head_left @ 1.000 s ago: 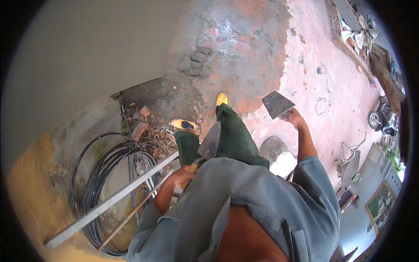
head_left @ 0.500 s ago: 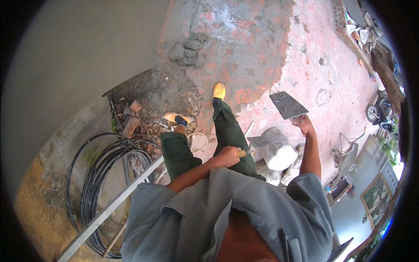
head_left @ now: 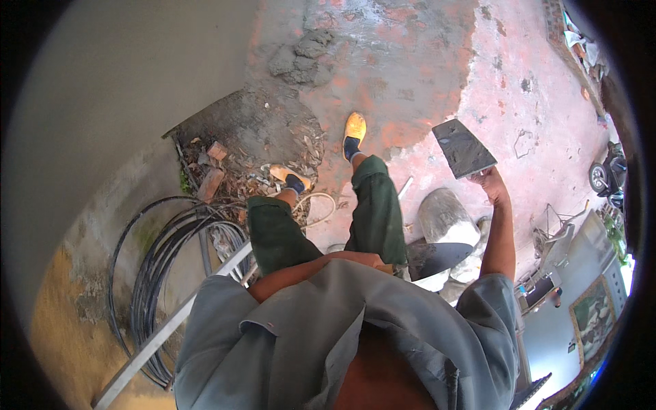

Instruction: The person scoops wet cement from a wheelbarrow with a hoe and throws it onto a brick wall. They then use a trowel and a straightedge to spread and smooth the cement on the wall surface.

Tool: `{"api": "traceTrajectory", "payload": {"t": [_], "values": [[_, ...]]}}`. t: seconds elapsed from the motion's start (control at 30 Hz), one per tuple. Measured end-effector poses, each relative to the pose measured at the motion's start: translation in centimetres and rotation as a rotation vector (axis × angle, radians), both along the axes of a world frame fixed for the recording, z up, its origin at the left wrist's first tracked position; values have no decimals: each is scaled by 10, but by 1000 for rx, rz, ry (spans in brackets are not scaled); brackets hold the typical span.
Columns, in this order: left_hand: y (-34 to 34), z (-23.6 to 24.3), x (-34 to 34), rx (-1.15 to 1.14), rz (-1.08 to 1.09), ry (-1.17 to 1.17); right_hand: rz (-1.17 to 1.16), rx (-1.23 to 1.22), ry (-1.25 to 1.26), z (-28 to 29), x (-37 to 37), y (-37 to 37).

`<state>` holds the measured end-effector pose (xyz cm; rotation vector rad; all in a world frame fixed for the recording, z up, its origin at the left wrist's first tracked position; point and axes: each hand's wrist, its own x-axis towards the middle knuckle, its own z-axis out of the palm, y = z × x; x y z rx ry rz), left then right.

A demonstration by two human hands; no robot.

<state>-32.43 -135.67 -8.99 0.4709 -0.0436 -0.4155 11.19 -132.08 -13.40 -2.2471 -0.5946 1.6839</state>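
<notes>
I see the right hand (head_left: 490,186) raised out to the right, fingers curled under and gripping a flat grey square board (head_left: 464,147), a plasterer's hawk by the look of it, held roughly level and tilted a little. The left hand (head_left: 367,260) sits near the body at centre, fist closed on the handle of a trowel (head_left: 437,255) whose dark pointed blade sticks out to the right, over a pale sack (head_left: 447,220) on the ground.

Risks as I judge them: the board is held by one edge from below with the arm stretched, so a wrist wobble could tip it and dump whatever is on it. Its top looks almost bare, though I can't tell for sure. The feet in yellow shoes (head_left: 354,130) stand beside rubble and broken bricks (head_left: 210,183) on the left and coils of black hose (head_left: 157,273) further left; a loose loop of cord (head_left: 318,205) lies between the legs, so a step back could snag or trip. A metal rail (head_left: 171,328) crosses near left, another catch point.
</notes>
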Motion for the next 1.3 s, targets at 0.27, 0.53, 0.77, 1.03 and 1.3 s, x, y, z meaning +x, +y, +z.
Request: {"api": "traceTrajectory", "payload": {"t": [0.27, 0.53, 0.77, 1.03, 1.3], "values": [[39, -167, -62, 752, 513, 724, 498, -49, -182, -151, -36, 86], [157, -316, -198, 1382, 505, 1520, 1314, 219, -921, -249, -95, 179], [211, -426, -243, 1494, 513, 1522, 1559, 240, -1089, -347, -142, 198], [260, -496, -208, 879, 630, 1541, 1471, 340, -999, -436, -183, 136], [252, -534, -164, 582, 891, 1231, 355, 443, -915, -525, -148, 156]]}}
